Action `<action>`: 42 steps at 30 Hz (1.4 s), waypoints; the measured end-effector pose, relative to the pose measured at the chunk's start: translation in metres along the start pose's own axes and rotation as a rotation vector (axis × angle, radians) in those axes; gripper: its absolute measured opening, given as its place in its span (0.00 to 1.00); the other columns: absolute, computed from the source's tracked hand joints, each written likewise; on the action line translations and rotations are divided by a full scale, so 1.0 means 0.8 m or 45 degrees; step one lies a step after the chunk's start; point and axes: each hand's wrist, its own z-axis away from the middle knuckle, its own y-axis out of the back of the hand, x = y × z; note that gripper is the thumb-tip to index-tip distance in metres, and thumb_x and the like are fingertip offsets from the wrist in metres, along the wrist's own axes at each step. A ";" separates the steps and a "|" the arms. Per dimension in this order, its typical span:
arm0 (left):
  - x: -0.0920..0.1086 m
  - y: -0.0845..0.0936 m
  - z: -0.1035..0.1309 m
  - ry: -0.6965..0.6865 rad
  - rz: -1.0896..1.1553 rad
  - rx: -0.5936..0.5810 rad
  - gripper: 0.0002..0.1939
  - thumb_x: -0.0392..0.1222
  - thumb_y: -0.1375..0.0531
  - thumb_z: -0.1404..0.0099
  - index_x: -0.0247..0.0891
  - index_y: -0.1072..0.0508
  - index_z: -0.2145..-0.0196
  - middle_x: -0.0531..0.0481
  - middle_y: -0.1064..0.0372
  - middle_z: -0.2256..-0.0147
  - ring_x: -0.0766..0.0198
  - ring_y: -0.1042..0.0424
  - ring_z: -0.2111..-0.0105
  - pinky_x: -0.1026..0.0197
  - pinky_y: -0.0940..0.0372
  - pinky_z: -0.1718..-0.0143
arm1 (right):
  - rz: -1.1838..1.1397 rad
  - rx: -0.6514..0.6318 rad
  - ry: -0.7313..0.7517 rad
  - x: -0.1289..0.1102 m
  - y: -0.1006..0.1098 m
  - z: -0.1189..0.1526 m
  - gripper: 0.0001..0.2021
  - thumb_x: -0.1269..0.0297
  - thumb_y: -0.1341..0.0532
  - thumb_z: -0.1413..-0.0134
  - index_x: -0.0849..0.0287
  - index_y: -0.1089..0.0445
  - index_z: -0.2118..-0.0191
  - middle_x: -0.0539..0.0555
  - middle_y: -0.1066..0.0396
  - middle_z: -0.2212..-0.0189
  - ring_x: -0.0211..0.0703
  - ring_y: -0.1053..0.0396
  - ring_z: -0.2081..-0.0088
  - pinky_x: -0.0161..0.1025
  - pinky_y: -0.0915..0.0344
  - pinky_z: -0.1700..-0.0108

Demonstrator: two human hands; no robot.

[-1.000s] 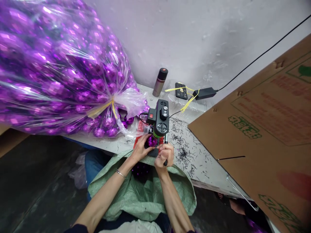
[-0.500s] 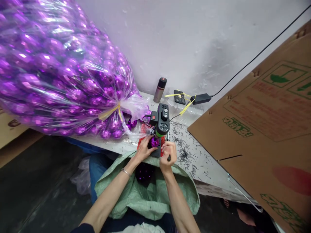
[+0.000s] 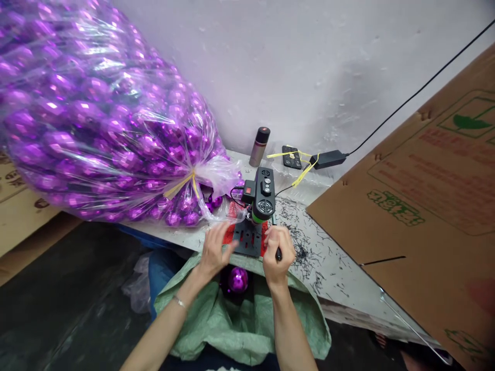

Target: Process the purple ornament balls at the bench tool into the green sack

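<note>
Pale wall (image 3: pixel 309 62) behind, white worktop (image 3: pixel 178 234) along its foot; findings follow from the hands outward. Left hand (image 3: pixel 212 252): fingers spread and thumb apart, nothing held, stationed just beside the base plate (image 3: pixel 247 238) of a small black machine (image 3: pixel 265 195). Right hand (image 3: pixel 286 251): closed round the lever (image 3: pixel 279 253) on the machine's right side, its black end showing at the fist.

Change noted: half a second ago a faceted purple ball (image 3: pixel 238 279) sat under the machine's head in the left fingers; it is now free of them, at the open mouth of the green sack (image 3: pixel 240 330) — whether falling or resting cannot be told. As I judge it, that ball's turn at the machine is over, for the plate stands bare.

Around the plate shows a red sheet (image 3: pixel 227 236); to the right, dark clippings (image 3: pixel 303 252) litter the surface. On the left, a large clear bag (image 3: pixel 96 129) of purple balls, tied at the neck, leans over the worktop. Toward the wall stand a dark-capped bottle (image 3: pixel 260 147) and a black adapter (image 3: pixel 328 159) — its cord rising to the right. A printed carton (image 3: pixel 386 232) closes off the right side.
</note>
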 end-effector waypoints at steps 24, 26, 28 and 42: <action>0.023 0.005 -0.027 1.118 1.430 -0.038 0.33 0.55 0.30 0.45 0.38 0.31 0.46 0.42 0.26 0.49 0.54 0.24 0.50 0.52 0.30 0.47 | 0.031 -0.038 0.078 0.003 0.003 -0.002 0.14 0.76 0.49 0.35 0.55 0.40 0.73 0.49 0.36 0.74 0.37 0.35 0.70 0.36 0.38 0.67; 0.030 -0.018 -0.019 1.028 1.309 -0.074 0.33 0.54 0.31 0.44 0.38 0.32 0.45 0.41 0.26 0.47 0.53 0.26 0.47 0.51 0.32 0.43 | 0.041 -0.051 0.092 0.004 0.005 -0.002 0.14 0.77 0.49 0.36 0.55 0.41 0.73 0.49 0.36 0.74 0.36 0.35 0.70 0.36 0.38 0.67; 0.033 -0.037 -0.019 0.891 1.107 -0.087 0.32 0.53 0.32 0.42 0.38 0.32 0.44 0.40 0.28 0.45 0.51 0.28 0.44 0.48 0.36 0.40 | 0.055 -0.064 0.099 0.003 0.006 -0.003 0.14 0.77 0.48 0.36 0.55 0.41 0.72 0.49 0.36 0.74 0.36 0.35 0.70 0.36 0.37 0.67; 0.025 -0.079 -0.019 0.225 0.411 -0.118 0.27 0.49 0.34 0.35 0.37 0.33 0.42 0.38 0.26 0.47 0.49 0.26 0.46 0.47 0.32 0.45 | 0.068 -0.080 0.078 0.002 0.009 0.000 0.13 0.76 0.48 0.36 0.56 0.37 0.71 0.50 0.34 0.72 0.38 0.33 0.69 0.37 0.35 0.66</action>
